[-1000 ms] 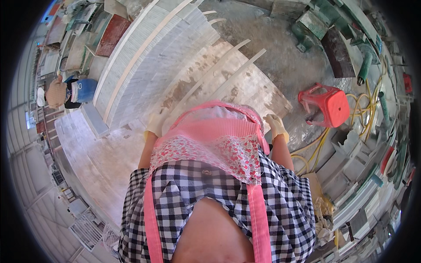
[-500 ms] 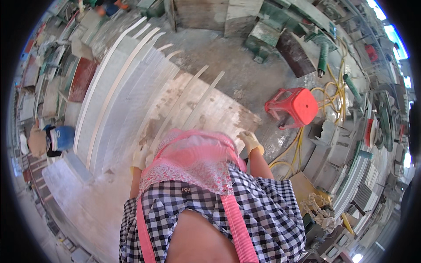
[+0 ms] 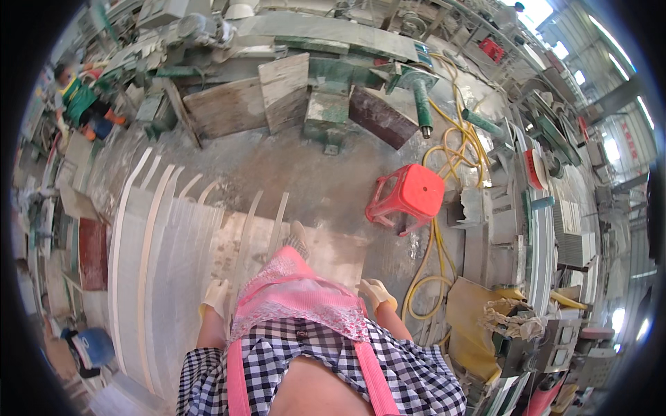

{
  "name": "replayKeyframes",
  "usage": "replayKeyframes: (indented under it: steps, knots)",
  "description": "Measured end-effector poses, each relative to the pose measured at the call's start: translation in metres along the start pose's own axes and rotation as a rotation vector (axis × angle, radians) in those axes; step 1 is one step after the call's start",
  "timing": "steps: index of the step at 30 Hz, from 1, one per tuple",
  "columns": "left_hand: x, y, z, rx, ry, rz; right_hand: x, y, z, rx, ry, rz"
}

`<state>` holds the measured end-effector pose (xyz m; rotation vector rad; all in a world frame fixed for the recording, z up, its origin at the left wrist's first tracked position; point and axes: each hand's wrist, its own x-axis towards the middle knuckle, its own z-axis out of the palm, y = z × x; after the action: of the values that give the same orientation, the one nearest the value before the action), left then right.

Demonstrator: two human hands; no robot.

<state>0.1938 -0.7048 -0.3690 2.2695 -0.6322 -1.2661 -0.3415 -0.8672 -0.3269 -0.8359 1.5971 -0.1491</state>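
Cluttered workshop, dusty floor (image 3: 243, 163). Pale strips (image 3: 189, 253) side by side, just left of left fingers (image 3: 218, 286); probably stiff, heavy, brittle; best gripped by long edges. Right fingers (image 3: 368, 285) loosely curled, seemingly empty; impossible to judge left grip.

Red lettering (image 3: 629, 141) stands on the far right wall (image 3: 645, 126), too small to read; a white mark (image 3: 84, 342) shows on a blue item (image 3: 101, 346).
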Motion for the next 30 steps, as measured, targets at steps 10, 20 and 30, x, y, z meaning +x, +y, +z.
replayKeyframes:
  steps: [10, 20, 30]
  knots:
    - [0.101, 0.166, 0.055, -0.353, -0.084, 0.031, 0.045, -0.156, -0.08, -0.258, -0.052, 0.022]
    - [0.194, 0.354, 0.056, -0.08, -0.098, 0.107, 0.095, -0.234, -0.115, -0.019, 0.126, 0.105]
    - [0.369, 0.386, 0.088, -0.059, 0.334, 0.503, 0.513, -0.248, -0.211, -0.612, -0.143, -0.03]
